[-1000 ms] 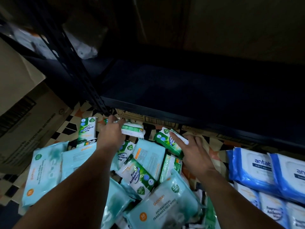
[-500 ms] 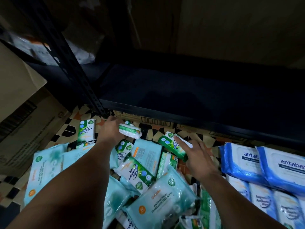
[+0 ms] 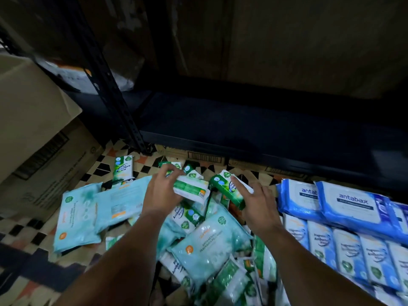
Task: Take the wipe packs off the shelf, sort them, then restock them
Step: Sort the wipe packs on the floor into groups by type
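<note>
Both hands' green packs [image 3: 191, 189] drawn closer together, off the pile

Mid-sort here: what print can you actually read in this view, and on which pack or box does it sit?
"antabax": on the front blue pack.
"antab", cut off by that pack: on the blue pack behind it.
Print on the green pack gripped by the left hand, the green pack held by the right hand, the large teal packs and the cardboard box with its barcode: too blurred to read.

Green-white small packs [image 3: 228, 191]; teal packs [image 3: 77, 219]; blue packs [image 3: 351, 206]; checkered floor [image 3: 19, 230].
</note>
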Tool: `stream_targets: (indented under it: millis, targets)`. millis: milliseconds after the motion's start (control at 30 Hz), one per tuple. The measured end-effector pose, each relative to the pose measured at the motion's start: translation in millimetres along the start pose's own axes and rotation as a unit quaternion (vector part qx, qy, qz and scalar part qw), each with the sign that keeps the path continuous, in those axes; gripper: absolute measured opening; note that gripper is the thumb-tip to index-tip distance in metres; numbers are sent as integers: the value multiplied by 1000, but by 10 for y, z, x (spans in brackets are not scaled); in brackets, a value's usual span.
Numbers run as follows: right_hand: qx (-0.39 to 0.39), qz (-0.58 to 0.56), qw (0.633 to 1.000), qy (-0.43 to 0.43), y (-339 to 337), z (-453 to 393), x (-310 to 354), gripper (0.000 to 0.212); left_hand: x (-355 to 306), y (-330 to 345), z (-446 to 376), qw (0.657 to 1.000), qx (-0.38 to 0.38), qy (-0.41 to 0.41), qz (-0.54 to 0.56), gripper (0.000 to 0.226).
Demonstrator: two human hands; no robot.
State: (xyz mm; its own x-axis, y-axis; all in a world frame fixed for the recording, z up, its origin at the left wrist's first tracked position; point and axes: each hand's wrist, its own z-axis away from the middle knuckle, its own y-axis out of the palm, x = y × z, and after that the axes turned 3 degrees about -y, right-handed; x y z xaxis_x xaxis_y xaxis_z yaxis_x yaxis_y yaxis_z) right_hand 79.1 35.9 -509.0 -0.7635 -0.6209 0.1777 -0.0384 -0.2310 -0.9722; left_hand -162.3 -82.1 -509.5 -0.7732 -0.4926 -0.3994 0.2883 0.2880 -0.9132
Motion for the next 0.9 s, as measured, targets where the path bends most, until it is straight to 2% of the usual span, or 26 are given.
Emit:
stream_targets:
  millis: [167, 300, 400, 533, 633, 833, 900]
  targets:
    - [18, 16, 998, 50, -80, 691, 120, 95, -185, -31, 849, 998, 11, -26, 57, 70]
    - [26, 3, 993, 111, 11, 1254, 255, 95, -411, 7, 1490, 996, 13, -41, 84, 58]
    - [44, 5, 989, 140, 97, 1608, 341, 91, -523, 90, 1893, 995, 19, -12, 101, 51]
    - [107, 0, 981, 162, 154, 1859, 377, 82, -508, 180, 2255, 990, 124, 3, 64, 53]
    - [154, -26, 976, 149, 126, 1881, 338, 77, -480, 102, 2317, 983, 176, 12, 58, 62]
    - [191, -21, 976, 103, 180, 1912, 321, 89, -469, -46, 2407, 974, 226, 16, -18, 96]
    - [185, -35, 978, 87, 179, 1928, 274, 92, -439, -53, 2390, 975, 220, 19, 20, 89]
